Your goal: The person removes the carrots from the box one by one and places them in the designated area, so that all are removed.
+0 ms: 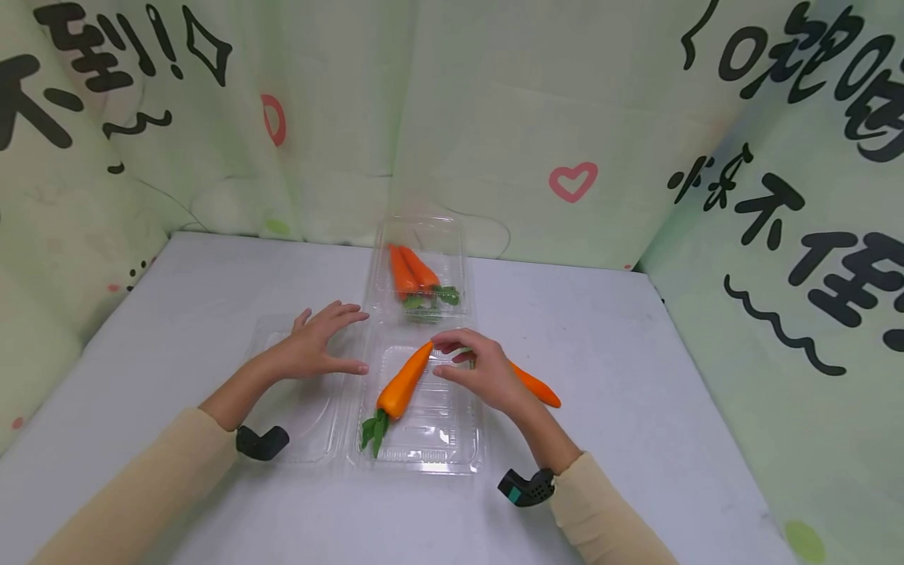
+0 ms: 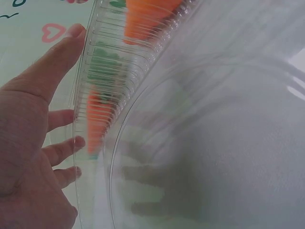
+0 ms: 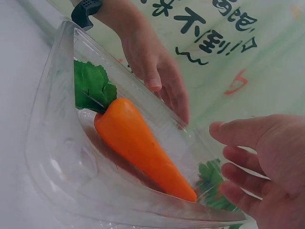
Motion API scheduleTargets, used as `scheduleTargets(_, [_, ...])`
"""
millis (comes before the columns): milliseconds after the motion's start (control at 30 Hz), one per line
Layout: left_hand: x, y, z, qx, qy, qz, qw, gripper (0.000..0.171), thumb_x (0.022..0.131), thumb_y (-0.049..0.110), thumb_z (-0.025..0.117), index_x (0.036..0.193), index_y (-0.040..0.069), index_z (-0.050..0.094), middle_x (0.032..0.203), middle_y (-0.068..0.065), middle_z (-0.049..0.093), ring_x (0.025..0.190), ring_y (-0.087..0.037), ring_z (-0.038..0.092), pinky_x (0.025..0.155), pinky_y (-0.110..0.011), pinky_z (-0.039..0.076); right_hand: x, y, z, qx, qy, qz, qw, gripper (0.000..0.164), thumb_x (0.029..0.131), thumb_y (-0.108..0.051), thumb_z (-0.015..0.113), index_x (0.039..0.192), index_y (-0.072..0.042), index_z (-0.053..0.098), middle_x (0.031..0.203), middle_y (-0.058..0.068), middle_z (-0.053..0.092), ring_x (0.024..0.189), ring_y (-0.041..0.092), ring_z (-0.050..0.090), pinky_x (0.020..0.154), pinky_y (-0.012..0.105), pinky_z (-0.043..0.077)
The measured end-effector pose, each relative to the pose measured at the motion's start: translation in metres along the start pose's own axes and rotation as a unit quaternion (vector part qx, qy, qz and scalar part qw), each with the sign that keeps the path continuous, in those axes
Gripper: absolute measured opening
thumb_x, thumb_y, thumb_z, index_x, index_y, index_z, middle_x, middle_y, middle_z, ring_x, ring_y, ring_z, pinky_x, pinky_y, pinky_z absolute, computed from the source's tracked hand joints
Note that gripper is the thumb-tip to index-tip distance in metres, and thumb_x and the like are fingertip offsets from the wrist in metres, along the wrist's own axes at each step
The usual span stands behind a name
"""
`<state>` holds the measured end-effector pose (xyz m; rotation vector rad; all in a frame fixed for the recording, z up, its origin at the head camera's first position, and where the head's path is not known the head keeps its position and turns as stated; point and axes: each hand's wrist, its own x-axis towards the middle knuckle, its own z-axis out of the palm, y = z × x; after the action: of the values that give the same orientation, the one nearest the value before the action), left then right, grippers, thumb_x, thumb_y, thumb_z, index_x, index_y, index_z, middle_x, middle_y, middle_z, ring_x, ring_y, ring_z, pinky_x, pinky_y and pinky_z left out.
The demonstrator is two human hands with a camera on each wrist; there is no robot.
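A clear plastic clamshell box (image 1: 462, 449) lies spread in the middle of the table, its lid (image 1: 304, 443) folded to the left. One toy carrot (image 1: 402, 386) with green leaves lies slanted inside the box, also seen whole in the right wrist view. Over the box's right side hovers my right hand (image 1: 480, 369), fingers loosely bent and holding nothing. A second carrot (image 1: 540, 386) lies right of the box, partly hidden behind that hand. My left hand (image 1: 318, 345) spreads its fingers by the box's left edge; whether they touch the plastic I cannot tell.
Behind the near box, another clear box (image 1: 452, 235) holds two carrots (image 1: 413, 271) with their leaves toward me. The white table (image 1: 600, 314) is bounded at the back and sides by a pale green printed curtain (image 1: 487, 133).
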<state>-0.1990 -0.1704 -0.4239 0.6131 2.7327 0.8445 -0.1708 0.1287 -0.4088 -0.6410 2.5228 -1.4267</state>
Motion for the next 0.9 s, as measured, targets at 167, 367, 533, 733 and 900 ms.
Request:
scheduleTargets(167, [-0.0009, -0.0003, -0.0005, 0.002, 0.003, 0.000, 1.0000, 0.087, 0.076, 0.052, 0.075, 0.146, 0.014, 0.041, 0.154, -0.017, 0.033, 0.143, -0.039, 0.024, 0.110, -0.074, 0.000, 0.0019, 0.0002, 0.0023, 0.005, -0.005, -0.004, 1.000, 0.042, 0.086, -0.013, 0.073, 0.125, -0.005, 0.061, 0.120, 0.014, 0.064, 0.110, 0.031, 0.060, 0.094, 0.046, 0.053])
scheduleTargets(367, [-0.0019, -0.0003, -0.0011, 0.001, 0.006, 0.003, 1.0000, 0.086, 0.076, 0.050, 0.076, 0.146, 0.013, 0.041, 0.153, -0.017, 0.034, 0.142, -0.038, 0.028, 0.110, -0.074, 0.000, 0.0038, 0.0002, 0.0048, 0.003, -0.009, -0.009, 1.000, 0.042, 0.086, -0.014, 0.073, 0.125, -0.004, 0.061, 0.119, 0.014, 0.064, 0.110, 0.030, 0.060, 0.095, 0.044, 0.053])
scheduleTargets(533, [-0.0014, -0.0009, -0.0008, 0.000, 0.007, 0.005, 1.0000, 0.086, 0.076, 0.051, 0.075, 0.146, 0.013, 0.041, 0.153, -0.017, 0.034, 0.141, -0.038, 0.028, 0.110, -0.075, 0.001, 0.0049, -0.0003, 0.0062, 0.003, -0.013, -0.008, 1.000, 0.041, 0.086, -0.013, 0.073, 0.124, -0.004, 0.061, 0.120, 0.015, 0.064, 0.110, 0.029, 0.061, 0.095, 0.043, 0.053])
scheduleTargets(733, [-0.0011, -0.0025, 0.0001, 0.002, 0.008, 0.004, 1.0000, 0.086, 0.076, 0.052, 0.075, 0.146, 0.015, 0.041, 0.153, -0.016, 0.034, 0.142, -0.038, 0.027, 0.110, -0.075, 0.001, 0.0064, -0.0003, 0.0077, 0.008, -0.018, -0.007, 1.000, 0.042, 0.086, -0.013, 0.073, 0.124, -0.003, 0.061, 0.120, 0.016, 0.064, 0.110, 0.029, 0.061, 0.095, 0.043, 0.052])
scheduleTargets(900, [-0.0010, -0.0027, 0.0009, 0.001, 0.009, 0.007, 0.9999, 0.086, 0.076, 0.053, 0.075, 0.145, 0.015, 0.042, 0.153, -0.017, 0.034, 0.141, -0.038, 0.029, 0.109, -0.075, 0.001, 0.0077, 0.0002, 0.0094, 0.008, -0.023, -0.014, 1.000, 0.041, 0.086, -0.013, 0.072, 0.124, -0.002, 0.061, 0.121, 0.016, 0.064, 0.111, 0.033, 0.060, 0.095, 0.045, 0.052])
